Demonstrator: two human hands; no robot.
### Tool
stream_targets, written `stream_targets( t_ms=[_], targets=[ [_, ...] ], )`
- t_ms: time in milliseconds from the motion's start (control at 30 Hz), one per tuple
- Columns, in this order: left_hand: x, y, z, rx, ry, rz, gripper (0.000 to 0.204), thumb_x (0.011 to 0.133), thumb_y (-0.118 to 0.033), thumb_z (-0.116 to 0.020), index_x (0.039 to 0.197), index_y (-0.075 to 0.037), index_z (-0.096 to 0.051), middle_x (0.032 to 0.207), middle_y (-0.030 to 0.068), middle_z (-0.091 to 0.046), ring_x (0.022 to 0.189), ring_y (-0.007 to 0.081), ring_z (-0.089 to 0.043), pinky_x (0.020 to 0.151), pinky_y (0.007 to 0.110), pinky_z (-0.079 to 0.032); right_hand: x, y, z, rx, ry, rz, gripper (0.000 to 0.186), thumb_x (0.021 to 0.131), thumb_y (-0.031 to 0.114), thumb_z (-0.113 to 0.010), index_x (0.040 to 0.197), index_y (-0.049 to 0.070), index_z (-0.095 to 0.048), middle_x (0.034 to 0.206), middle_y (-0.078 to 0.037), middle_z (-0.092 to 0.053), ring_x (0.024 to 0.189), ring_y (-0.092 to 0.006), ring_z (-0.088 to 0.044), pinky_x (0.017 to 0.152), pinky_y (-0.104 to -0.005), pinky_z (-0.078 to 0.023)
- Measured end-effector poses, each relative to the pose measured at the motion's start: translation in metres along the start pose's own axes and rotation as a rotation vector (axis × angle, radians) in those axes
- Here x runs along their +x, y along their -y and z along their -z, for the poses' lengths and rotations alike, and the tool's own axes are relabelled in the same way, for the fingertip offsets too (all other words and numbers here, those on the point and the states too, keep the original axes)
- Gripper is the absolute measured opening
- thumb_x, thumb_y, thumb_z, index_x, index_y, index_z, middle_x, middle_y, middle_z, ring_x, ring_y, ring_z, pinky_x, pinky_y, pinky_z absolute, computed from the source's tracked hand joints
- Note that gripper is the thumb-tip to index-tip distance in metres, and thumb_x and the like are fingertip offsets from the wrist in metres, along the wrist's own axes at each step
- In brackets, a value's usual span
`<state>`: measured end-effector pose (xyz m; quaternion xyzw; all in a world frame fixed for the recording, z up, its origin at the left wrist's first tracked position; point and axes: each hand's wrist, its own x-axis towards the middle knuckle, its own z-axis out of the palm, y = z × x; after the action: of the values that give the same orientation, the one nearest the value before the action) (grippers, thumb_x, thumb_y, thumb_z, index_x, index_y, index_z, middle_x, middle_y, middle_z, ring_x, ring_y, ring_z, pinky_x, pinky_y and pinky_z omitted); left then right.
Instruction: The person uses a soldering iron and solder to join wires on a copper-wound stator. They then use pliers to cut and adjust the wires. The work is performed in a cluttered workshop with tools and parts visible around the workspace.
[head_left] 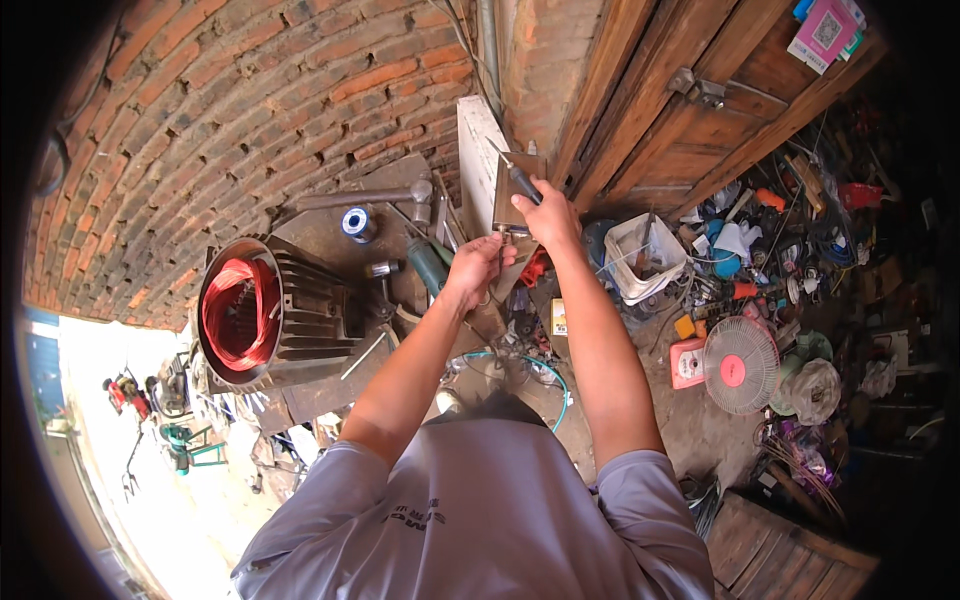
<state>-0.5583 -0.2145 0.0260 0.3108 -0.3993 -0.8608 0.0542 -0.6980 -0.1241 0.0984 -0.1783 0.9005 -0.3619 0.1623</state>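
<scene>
Left hand [476, 268], right of the motor housing [318, 315], pinches small metal part [504, 231]; brace it firmly; right hand [549, 214], further right of housing, closed round dark-handled pointed tool [523, 186]; tip points away from left hand; steer it slowly, clear of that hand.

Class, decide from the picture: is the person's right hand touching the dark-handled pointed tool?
Touching. The head view shows the right hand gripping the dark-handled pointed tool by its handle, the tip projecting beyond.
</scene>
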Motion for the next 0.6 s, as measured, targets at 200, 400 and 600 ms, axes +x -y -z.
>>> stream_targets(
  t_ms=[200, 400, 600],
  targets=[
    [0.019, 0.002, 0.019, 0.233, 0.041, -0.124, 0.019, 0.106, -0.021, -0.062, 0.108, -0.003, -0.067, 0.094, 0.006, -0.072, 0.084, 0.0168, -0.068, 0.085, 0.032, -0.056, -0.003, 0.012, 0.001, -0.04, 0.012, -0.01, 0.061, 0.091, 0.045, -0.074, 0.145, 0.02, -0.06, 0.132, -0.019, -0.069, 0.124, -0.0382, -0.063, 0.102, -0.0467, -0.05],
    [-0.005, 0.014, 0.0, 0.415, 0.0, -0.227, 0.019, 0.106, -0.017, -0.061, 0.104, 0.001, -0.066, 0.085, 0.0068, -0.072, 0.08, 0.0142, -0.066, 0.078, 0.028, -0.052, -0.004, 0.015, 0.0, -0.067, 0.019, -0.051, 0.062, 0.093, 0.046, -0.072, 0.147, 0.021, -0.057, 0.134, -0.018, -0.067, 0.126, -0.0373, -0.063, 0.104, -0.0469, -0.049],
    [-0.025, 0.033, 0.003, 0.356, 0.001, -0.191, 0.023, 0.107, -0.019, -0.058, 0.099, 0.001, -0.066, 0.084, 0.0056, -0.07, 0.077, 0.0126, -0.062, 0.076, 0.028, -0.049, -0.005, 0.011, -0.003, -0.061, 0.002, -0.017, 0.062, 0.093, 0.046, -0.072, 0.148, 0.021, -0.057, 0.134, -0.018, -0.068, 0.126, -0.0375, -0.062, 0.104, -0.0469, -0.048]
  ],
)
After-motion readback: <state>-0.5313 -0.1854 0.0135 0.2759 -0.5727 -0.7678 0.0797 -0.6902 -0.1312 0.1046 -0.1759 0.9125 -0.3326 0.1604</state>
